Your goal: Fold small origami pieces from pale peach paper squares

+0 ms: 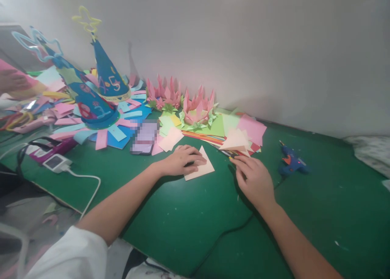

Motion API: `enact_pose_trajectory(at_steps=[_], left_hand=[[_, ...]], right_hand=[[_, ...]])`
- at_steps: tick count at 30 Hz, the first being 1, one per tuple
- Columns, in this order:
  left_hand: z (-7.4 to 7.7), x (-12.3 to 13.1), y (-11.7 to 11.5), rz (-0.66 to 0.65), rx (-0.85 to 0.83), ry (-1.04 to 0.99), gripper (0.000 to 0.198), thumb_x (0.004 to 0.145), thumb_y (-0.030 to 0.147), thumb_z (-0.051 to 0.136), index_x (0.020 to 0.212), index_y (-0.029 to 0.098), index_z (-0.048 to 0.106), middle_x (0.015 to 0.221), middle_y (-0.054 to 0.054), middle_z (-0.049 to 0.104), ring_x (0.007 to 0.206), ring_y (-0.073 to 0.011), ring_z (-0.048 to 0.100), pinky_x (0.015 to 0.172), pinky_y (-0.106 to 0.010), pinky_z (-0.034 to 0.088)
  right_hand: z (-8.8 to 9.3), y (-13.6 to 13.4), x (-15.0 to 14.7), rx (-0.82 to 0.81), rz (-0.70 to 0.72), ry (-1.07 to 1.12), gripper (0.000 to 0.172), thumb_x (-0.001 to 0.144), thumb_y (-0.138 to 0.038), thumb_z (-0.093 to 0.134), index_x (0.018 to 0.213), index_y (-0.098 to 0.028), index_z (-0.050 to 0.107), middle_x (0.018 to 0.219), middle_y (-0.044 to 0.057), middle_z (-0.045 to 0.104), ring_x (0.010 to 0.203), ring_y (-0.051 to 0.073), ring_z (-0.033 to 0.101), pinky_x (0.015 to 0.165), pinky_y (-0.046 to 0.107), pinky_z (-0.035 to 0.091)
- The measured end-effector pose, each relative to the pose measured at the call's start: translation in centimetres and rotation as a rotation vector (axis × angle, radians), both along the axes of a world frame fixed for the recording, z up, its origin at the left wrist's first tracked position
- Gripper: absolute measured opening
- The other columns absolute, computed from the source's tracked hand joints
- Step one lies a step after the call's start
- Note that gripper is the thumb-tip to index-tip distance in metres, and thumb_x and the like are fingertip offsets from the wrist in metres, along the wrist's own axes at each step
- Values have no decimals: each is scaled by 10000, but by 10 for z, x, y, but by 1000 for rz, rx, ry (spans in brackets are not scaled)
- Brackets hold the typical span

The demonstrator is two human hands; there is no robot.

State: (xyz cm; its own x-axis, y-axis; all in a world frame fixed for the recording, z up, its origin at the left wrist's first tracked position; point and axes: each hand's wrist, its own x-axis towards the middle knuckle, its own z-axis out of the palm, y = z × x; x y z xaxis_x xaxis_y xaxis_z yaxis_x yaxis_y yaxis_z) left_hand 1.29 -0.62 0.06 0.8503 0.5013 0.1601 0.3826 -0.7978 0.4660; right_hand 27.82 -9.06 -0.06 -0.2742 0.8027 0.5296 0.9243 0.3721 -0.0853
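Note:
My left hand (179,161) lies palm down, its fingers resting on a folded peach paper triangle (204,168) on the green table. The triangle's left part is covered by those fingers. To the right, my right hand (254,179) has its fingers drawn together at the front edge of a paper stack. A small yellow tip (230,158) shows at the fingertips; what it belongs to is unclear. Just beyond that hand, more peach folded paper (236,140) lies on the stack of coloured sheets (202,137).
Pink-and-green folded paper flowers (199,108) stand behind. A phone (145,137), blue cone hats (109,74) and a power strip (50,151) are left. A blue glue gun (292,161) lies right, a black cord (225,232) crossing the table. Another person's hand (12,81) holds pink paper far left.

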Motion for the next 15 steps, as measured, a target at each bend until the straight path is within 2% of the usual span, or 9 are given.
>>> enact_pose_trajectory(at_steps=[3,6,11,15], left_hand=[[2,-1,-2,18,-20,-12,353,867,421,459,1181,272,521,1155,-63,562,1058,-217,465,930,-360,306],[4,0,-3,29,-37,-21,384,849,488,465,1135,236,510,1140,-73,566,1051,-219,471,925,-357,300],[3,1,-5,25,-27,-29,548,711,607,581,1091,222,496,1166,-87,550,1085,-249,459,930,-366,284],[2,-1,-4,22,-27,-27,529,713,576,597,1094,223,491,1173,-90,536,1086,-250,457,943,-374,273]], right_hand=[[0,4,2,-53,-103,-28,174,853,-210,478,950,-152,610,943,115,656,835,253,571,730,380,449],[-4,7,3,-123,-162,-40,158,859,-253,486,946,-156,576,905,109,651,782,243,567,680,355,433],[-11,12,6,-99,-153,-76,169,861,-225,486,997,-162,565,974,115,650,807,244,553,709,361,420],[-14,13,8,-126,-137,-38,171,861,-168,462,983,-162,583,956,110,645,824,246,571,714,362,436]])
